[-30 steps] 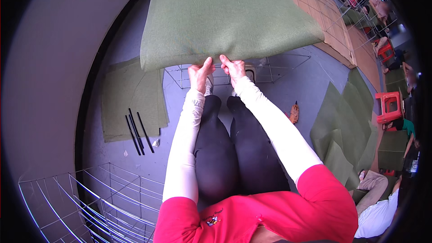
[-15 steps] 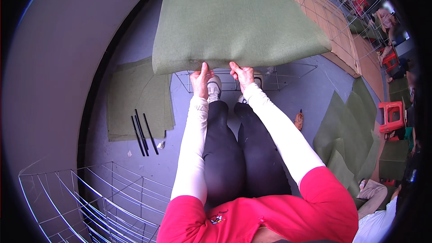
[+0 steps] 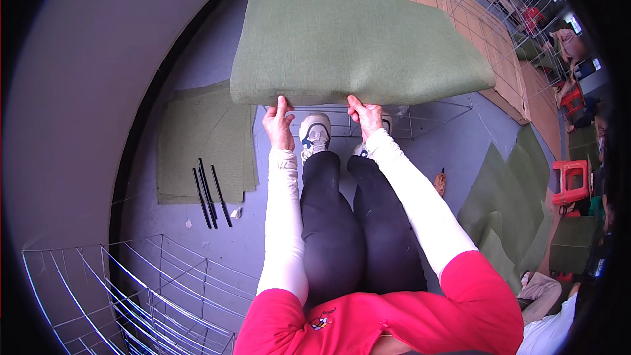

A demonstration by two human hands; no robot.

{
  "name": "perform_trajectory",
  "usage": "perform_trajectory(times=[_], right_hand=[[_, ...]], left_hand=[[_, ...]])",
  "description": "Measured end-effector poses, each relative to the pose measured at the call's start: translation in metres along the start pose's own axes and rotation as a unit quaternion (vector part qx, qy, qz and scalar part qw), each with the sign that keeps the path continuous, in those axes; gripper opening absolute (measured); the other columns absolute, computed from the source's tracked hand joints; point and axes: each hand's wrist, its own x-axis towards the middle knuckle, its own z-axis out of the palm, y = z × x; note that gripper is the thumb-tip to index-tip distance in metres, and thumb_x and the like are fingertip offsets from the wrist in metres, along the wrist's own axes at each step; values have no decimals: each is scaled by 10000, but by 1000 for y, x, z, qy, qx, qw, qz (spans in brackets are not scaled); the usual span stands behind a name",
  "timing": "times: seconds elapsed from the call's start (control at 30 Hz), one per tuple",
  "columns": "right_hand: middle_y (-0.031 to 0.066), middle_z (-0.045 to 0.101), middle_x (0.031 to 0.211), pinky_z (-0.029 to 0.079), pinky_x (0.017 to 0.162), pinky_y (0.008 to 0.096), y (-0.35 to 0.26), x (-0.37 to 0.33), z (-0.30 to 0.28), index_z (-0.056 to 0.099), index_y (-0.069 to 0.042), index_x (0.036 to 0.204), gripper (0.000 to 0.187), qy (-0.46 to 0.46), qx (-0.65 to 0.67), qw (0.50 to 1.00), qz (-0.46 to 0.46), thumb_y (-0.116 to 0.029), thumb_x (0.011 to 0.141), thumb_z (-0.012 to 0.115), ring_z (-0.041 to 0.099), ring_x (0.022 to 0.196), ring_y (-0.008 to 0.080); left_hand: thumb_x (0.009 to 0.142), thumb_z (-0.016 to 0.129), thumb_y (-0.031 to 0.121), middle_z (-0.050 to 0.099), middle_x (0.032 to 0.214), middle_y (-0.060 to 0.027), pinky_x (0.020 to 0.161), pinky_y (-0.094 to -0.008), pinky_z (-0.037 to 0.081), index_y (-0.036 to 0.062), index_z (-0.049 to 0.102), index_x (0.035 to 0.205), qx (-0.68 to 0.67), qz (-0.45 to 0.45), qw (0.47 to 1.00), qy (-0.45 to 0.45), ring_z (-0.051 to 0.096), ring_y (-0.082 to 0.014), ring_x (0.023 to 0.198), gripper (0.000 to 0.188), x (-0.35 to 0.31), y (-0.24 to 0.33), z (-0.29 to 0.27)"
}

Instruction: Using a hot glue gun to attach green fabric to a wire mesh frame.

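Observation:
A large green fabric sheet (image 3: 355, 43) spreads in front of me above a wire frame (image 3: 420, 120), hiding most of that frame. My left hand (image 3: 279, 125) pinches the sheet's near edge, thumb on top. Farther right along the same edge, my right hand (image 3: 365, 115) grips it in the same way. The fingers beneath the sheet are partly hidden. The edge between the two hands looks turned over, and the sheet sags toward its right corner.
Left on the floor lies a stack of green sheets (image 3: 197, 125) with several black strips (image 3: 205, 190) on it. A wire cage (image 3: 158, 289) stands at lower left. More green sheets (image 3: 503, 197), an orange-handled tool (image 3: 440, 183), a red stool (image 3: 570, 183) and other people are to the right.
My left hand has slid left along the sheet's edge, widening the gap between my hands. The sheet and my right hand appear slightly farther right in view.

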Motion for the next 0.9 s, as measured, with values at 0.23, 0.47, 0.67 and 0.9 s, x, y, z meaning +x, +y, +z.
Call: perform_trajectory(times=[0.23,0.47,0.67,0.9], right_hand=[[15,593,587,329,434,205,3,8,6,654,-42,707,212,-3,-8,1000,-30,-230,787,712,439,442,50],[22,598,604,355,432,193,-16,-7,-10,647,-26,719,326,-26,-4,996,89,-339,798,694,480,446,62],[-1,575,649,394,453,176,-59,-19,13,607,-47,780,377,-107,-96,981,130,-415,783,690,499,505,45],[-6,569,646,351,470,185,-27,3,48,597,-101,851,291,-75,21,996,44,-342,762,732,470,515,47]], left_hand=[[836,664,277,590,745,3,518,-196,417,72,604,811,-103,-13,995,10,531,-76,644,215,20,-3,-3],[839,660,288,579,721,-3,518,-195,420,79,575,783,-95,-19,995,-5,528,-76,646,232,16,-11,3],[847,650,300,567,714,13,533,-194,418,74,585,795,-90,19,996,-4,525,-73,651,240,10,11,14],[849,651,282,563,721,5,573,-219,423,90,553,768,-67,1,998,6,530,-87,672,230,17,17,5]])
